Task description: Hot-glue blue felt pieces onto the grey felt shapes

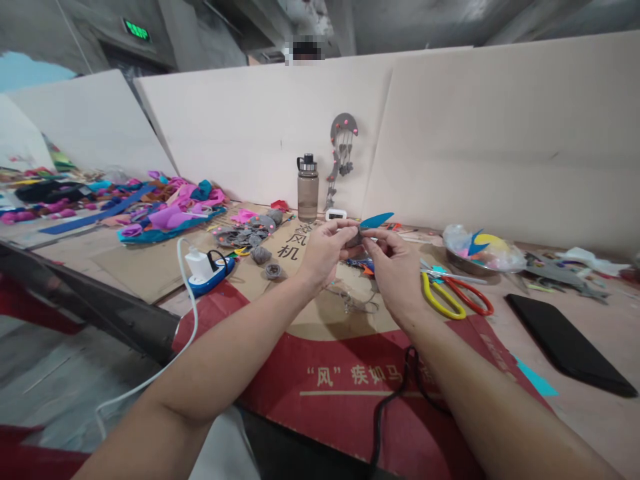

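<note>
Both my hands meet above the cardboard sheet (325,313), fingertips close together. My left hand (327,250) pinches a small grey piece (354,239) between thumb and fingers. The fingers of my right hand (393,260) are pressed together at the other side of that piece. Behind my right fingertips a blue leaf-shaped piece (377,220) shows. Thin grey thread (360,303) lies on the cardboard below. Left of my left hand are small grey yarn balls (261,254) and grey pieces with pink dots (243,232).
Yellow-handled scissors (443,297), red-handled scissors (470,297) and a black phone (565,340) lie right. A bottle (308,190) stands behind, near a hanging grey ornament (344,127). A metal bowl (470,265) and blue power strip (213,277) flank the hands. A person's head tops the partition.
</note>
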The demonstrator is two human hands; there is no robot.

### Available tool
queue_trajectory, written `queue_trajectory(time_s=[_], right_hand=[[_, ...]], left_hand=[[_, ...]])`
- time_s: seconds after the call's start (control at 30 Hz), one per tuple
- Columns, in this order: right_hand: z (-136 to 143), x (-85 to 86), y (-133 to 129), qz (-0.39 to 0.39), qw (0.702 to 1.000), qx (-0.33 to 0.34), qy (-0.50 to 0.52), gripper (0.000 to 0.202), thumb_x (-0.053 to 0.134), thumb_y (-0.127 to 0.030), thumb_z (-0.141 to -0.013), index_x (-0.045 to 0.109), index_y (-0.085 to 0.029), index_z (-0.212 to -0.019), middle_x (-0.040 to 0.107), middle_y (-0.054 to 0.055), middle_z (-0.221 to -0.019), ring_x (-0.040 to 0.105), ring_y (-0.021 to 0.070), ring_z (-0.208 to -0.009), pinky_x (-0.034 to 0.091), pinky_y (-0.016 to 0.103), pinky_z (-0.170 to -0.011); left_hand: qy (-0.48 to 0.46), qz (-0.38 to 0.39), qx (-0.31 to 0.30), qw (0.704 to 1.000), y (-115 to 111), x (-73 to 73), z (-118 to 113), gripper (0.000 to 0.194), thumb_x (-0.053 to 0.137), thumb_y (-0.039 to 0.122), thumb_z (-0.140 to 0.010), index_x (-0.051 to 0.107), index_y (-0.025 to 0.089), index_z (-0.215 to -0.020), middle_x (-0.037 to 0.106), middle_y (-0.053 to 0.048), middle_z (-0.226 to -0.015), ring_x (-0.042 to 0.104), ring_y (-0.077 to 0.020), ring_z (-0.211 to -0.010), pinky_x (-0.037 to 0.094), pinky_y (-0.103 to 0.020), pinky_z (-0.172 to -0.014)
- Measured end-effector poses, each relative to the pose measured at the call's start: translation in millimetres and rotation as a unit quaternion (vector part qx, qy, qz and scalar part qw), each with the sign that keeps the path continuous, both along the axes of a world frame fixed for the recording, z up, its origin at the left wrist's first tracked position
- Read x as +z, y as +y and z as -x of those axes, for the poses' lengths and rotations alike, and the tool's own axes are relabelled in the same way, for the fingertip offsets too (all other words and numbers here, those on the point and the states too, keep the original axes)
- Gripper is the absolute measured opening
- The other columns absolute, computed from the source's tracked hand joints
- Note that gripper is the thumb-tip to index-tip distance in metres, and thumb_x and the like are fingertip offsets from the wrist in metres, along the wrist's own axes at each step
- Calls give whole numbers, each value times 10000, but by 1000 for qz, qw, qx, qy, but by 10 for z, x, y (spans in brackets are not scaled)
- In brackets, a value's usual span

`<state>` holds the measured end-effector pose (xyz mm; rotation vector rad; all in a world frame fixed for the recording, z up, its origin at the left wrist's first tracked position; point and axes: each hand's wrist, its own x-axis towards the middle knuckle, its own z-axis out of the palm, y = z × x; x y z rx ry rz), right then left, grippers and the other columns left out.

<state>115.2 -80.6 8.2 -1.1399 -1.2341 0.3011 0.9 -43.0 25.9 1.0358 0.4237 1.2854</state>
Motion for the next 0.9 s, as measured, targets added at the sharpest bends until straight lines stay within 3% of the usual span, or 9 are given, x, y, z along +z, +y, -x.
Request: queue_trajectory(time_s=[0.3,0.6,0.9], right_hand=[[-2,3,-53,-24,993,-33,-110,195,597,-279,-864,743,-205,-971,616,26,-800,478,153,-681,409,314,-675],[2,-3,-70,-44,984,-43,-164,173,589,-265,-881,730,-230,-974,621,34,-825,499,172,-708,410,323,-685],[-22,6,-81,-42,988,-41,-144,88,611,-256,-858,671,-195,-880,595,10,-764,485,155,-682,387,309,-667]], left_hand=[[-12,29,-4,1000,48,-32,8,136,728,178,-715,623,135,-790,641,5,-745,631,-99,-685,592,-330,-780],[0,43,10,999,43,-15,14,144,717,180,-700,593,162,-770,620,31,-719,626,-92,-672,595,-320,-787],[-7,34,12,999,68,-24,38,107,680,158,-712,588,161,-767,623,31,-711,619,-90,-661,606,-337,-787]])
